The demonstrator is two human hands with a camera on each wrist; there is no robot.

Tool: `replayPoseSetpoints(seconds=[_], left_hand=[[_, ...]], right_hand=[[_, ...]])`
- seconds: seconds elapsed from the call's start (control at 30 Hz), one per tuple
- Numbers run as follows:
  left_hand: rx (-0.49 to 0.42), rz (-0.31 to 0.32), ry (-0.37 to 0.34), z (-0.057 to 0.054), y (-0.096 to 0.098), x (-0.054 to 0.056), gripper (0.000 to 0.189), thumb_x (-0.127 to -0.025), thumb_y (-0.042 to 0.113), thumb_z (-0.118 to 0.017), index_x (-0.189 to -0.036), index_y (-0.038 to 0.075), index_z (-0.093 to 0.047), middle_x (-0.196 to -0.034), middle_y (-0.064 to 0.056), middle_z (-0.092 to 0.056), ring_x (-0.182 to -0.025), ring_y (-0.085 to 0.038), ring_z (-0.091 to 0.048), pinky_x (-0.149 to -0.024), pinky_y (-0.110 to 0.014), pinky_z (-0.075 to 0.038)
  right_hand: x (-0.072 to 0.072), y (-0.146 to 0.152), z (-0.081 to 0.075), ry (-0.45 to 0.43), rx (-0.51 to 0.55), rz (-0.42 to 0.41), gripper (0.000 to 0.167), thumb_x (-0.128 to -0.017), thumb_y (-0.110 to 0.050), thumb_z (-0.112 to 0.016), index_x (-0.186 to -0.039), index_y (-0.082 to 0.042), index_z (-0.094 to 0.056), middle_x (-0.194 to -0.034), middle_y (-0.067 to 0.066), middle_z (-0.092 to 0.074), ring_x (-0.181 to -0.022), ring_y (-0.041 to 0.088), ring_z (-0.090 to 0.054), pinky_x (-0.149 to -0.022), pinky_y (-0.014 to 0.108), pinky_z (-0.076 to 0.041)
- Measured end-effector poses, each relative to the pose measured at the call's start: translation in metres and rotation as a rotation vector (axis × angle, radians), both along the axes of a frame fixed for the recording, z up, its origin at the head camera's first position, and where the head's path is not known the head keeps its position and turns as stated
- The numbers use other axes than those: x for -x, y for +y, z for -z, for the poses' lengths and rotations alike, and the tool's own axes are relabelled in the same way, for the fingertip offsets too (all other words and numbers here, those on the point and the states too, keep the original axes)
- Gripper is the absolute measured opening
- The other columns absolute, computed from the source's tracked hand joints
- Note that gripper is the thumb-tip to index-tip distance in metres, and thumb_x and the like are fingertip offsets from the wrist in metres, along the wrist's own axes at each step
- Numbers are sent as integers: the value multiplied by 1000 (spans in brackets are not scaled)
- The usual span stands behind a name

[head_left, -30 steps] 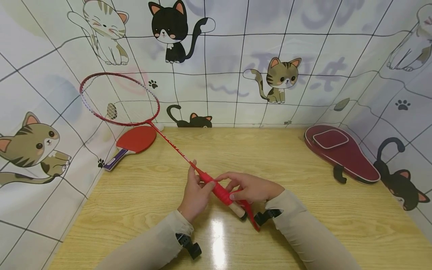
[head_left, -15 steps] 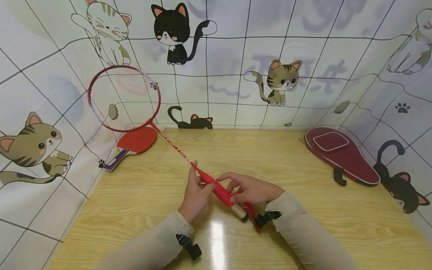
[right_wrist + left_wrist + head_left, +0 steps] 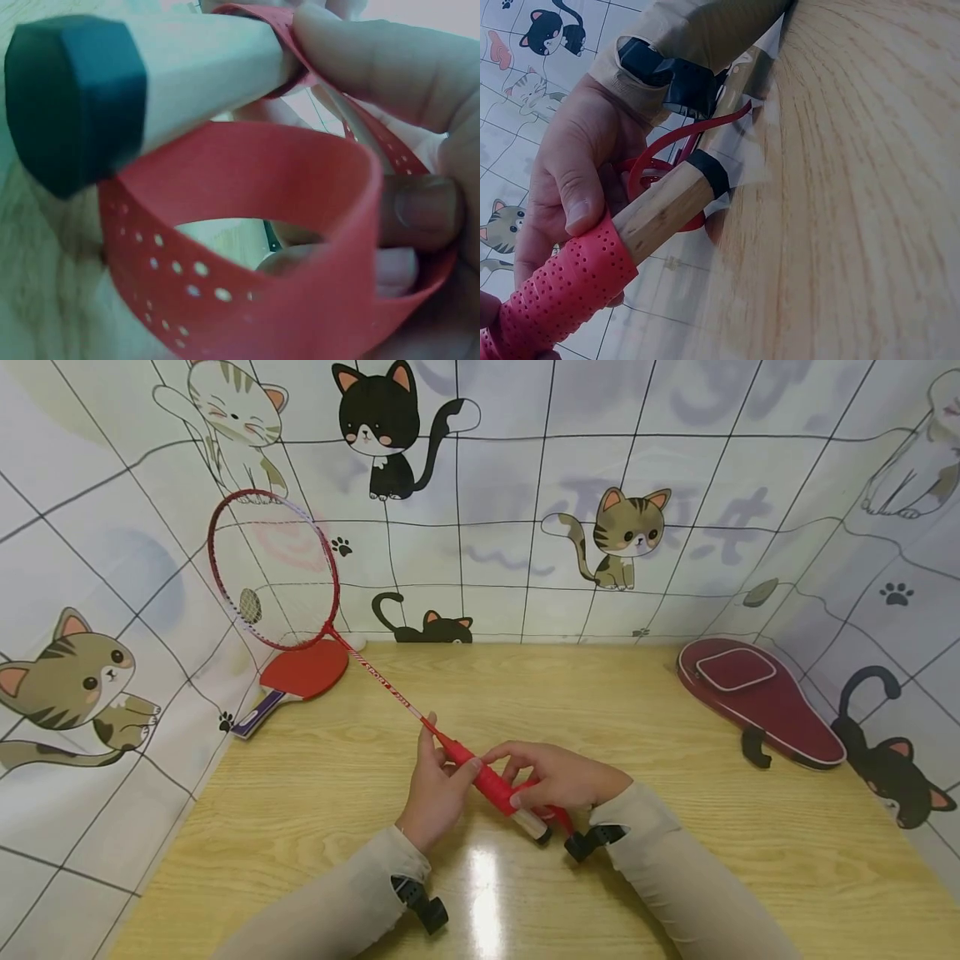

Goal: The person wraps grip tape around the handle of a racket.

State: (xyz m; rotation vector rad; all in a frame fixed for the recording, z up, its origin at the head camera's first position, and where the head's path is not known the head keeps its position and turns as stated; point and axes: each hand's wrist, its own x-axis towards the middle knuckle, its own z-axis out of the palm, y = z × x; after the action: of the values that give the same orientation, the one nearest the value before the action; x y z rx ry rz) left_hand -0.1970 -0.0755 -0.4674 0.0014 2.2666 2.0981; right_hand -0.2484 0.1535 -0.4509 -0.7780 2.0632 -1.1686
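A red badminton racket (image 3: pixel 378 681) slants across the head view, its head up at the back left and its handle toward me. My left hand (image 3: pixel 437 797) holds the upper handle between thumb and fingers. Perforated red grip tape (image 3: pixel 570 289) covers most of the handle. Bare wood (image 3: pixel 664 210) and a black end band (image 3: pixel 75 97) show at the butt. My right hand (image 3: pixel 566 777) pinches the tape at the edge of the wrapped part, thumb on top. The loose tape (image 3: pixel 247 172) curls in a loop under the butt, passing through the right fingers.
A red table tennis bat (image 3: pixel 307 670) lies on the wooden table (image 3: pixel 600 693) at the back left, below the racket head, with a white ball (image 3: pixel 356 642) beside it. At the right lies a dark red bat case (image 3: pixel 750 693). Cat-patterned sheeting (image 3: pixel 510 485) surrounds the table.
The racket has rolled about its shaft, so its head appears rounder and more upright. The hanging tail of tape has drawn up closer to the right wrist. Both hands stay in place.
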Motion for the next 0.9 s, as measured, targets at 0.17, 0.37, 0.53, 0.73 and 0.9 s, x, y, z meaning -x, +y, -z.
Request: replayPoseSetpoints(seconds=[0.17, 0.37, 0.53, 0.73, 0.9], left_hand=[[-17, 0, 4, -1, 0, 1, 94, -101, 10, -66, -169, 25, -2, -119, -20, -65, -98, -26, -70, -88, -34, -55], [-39, -6, 9, -3, 1, 0, 95, -99, 4, -61, -170, 23, 0, -125, -27, -64, -107, -29, -70, -91, -34, -54], [-37, -11, 5, -4, 1, -1, 94, -99, 6, -62, -170, 24, -1, -122, -23, -64, -104, -29, -70, -89, -34, -55], [41, -4, 3, -2, 0, -2, 102, -98, 21, -75, -169, 29, -2, -113, -16, -64, -92, -26, -65, -78, -33, -55], [53, 8, 16, 0, 0, -1, 101, -100, 19, -73, -169, 28, -1, -114, -17, -64, -94, -26, -67, -82, -36, -58]], right_hand=[[2, 3, -3, 34, 4, -29, 62, -97, -11, -73, -149, -40, -53, -117, 0, -71, -89, 24, -75, -82, 41, -60], [2, 3, -2, 30, 9, -46, 66, -99, -7, -70, -153, -39, -50, -117, -4, -74, -105, 21, -72, -92, 41, -57], [2, 3, 2, 32, 12, -39, 65, -98, -8, -71, -151, -41, -51, -114, -4, -74, -99, 21, -74, -89, 41, -57], [1, 0, 4, 51, -4, -6, 59, -96, -16, -77, -145, -38, -54, -113, -3, -71, -82, 23, -74, -77, 40, -60], [2, 0, 4, 95, -9, -16, 58, -95, -17, -78, -145, -38, -56, -112, -5, -72, -84, 21, -74, -78, 39, -59]])
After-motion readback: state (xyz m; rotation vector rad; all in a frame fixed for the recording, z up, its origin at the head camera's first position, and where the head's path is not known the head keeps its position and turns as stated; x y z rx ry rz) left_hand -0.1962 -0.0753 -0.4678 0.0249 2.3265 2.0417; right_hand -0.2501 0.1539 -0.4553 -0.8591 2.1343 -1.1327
